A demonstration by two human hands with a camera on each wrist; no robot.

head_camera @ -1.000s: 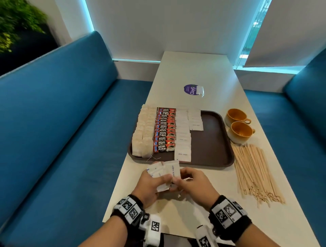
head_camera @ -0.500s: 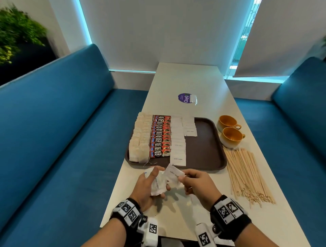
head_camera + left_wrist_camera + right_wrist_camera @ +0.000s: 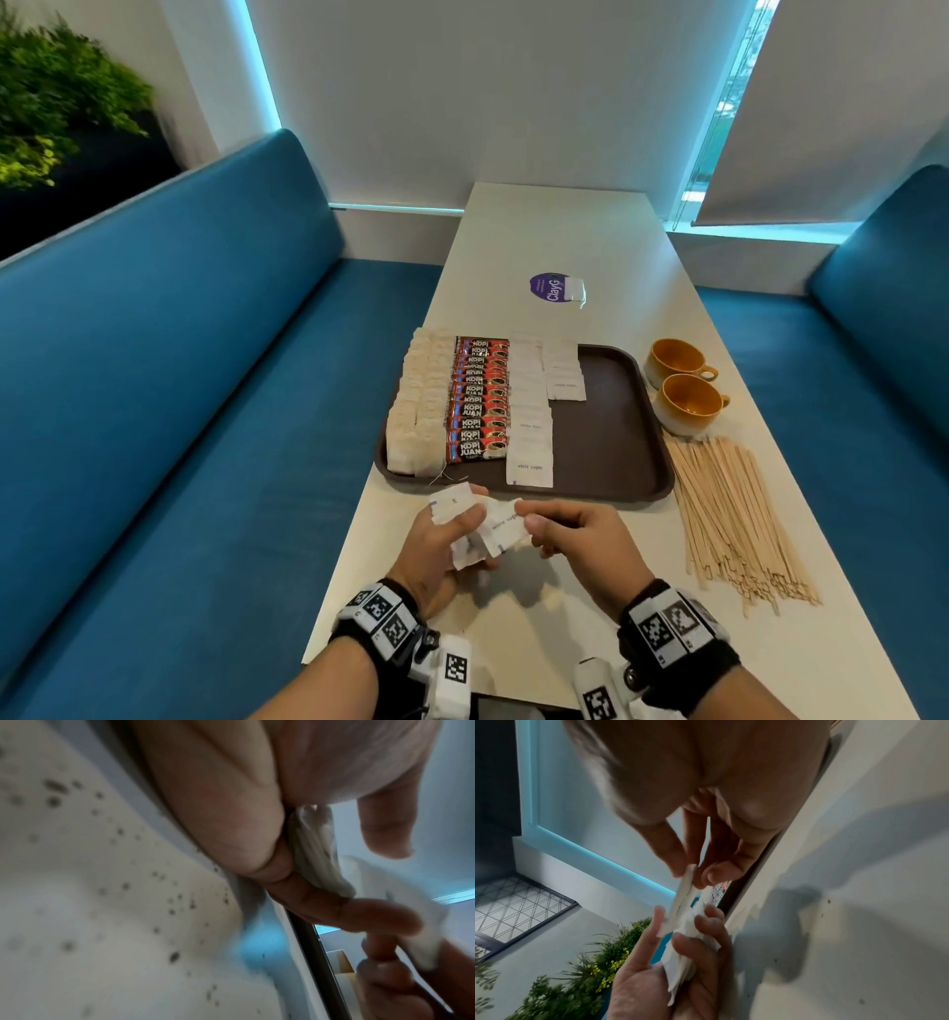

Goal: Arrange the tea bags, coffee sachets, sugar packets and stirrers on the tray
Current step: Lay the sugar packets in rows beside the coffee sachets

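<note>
A brown tray [image 3: 611,437] carries a row of tea bags [image 3: 418,406], a row of red coffee sachets [image 3: 480,401] and two rows of white sugar packets [image 3: 531,411]. Just in front of the tray my left hand [image 3: 441,545] grips a small bunch of sugar packets [image 3: 457,506]. My right hand [image 3: 570,534] pinches one packet [image 3: 506,524] at the bunch's edge; the right wrist view shows thumb and fingertips on that packet [image 3: 687,882]. Wooden stirrers [image 3: 734,509] lie in a pile on the table, right of the tray.
Two orange cups [image 3: 685,388] stand right of the tray, behind the stirrers. A purple round sticker [image 3: 549,287] lies further back on the white table [image 3: 560,236]. Blue benches [image 3: 179,390] run along both sides. The tray's right half is bare.
Both hands stay in front of the tray with the packets. The right hand's pinch on one packet has shifted slightly at the bunch; the head camera has tilted up.
</note>
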